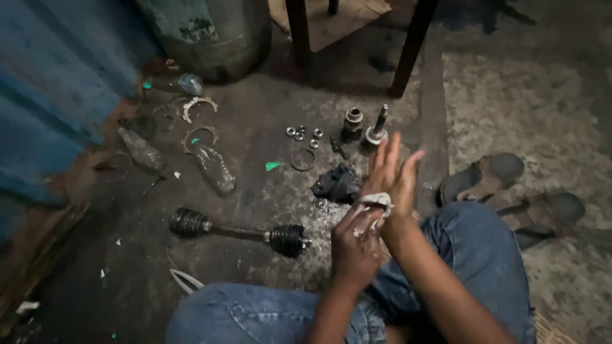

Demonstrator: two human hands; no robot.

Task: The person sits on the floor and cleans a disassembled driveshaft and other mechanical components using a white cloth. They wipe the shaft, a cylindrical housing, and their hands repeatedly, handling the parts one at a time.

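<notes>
My left hand [354, 245] grips a small whitish rag [376, 201] and presses it against the heel of my right hand [392, 172]. My right hand is raised with its fingers spread and holds nothing. Both hands hover above my knees in blue jeans [472, 255]. On the floor to the left lies a drive shaft [239, 230] with a black rubber boot at each end. Just beyond my hands sit a dark greasy lump [338, 183], several small nuts [303, 135], a metal ring [302, 159], a bushing [352, 121] and a threaded spindle [376, 130].
Two clear plastic bottles [213, 167] [141, 150] and metal clamp rings [199, 105] lie at the left by a blue corrugated wall [51, 95]. A metal drum [213, 35] and dark stool legs [408, 48] stand at the back. A pair of sandals [510, 188] rests to the right.
</notes>
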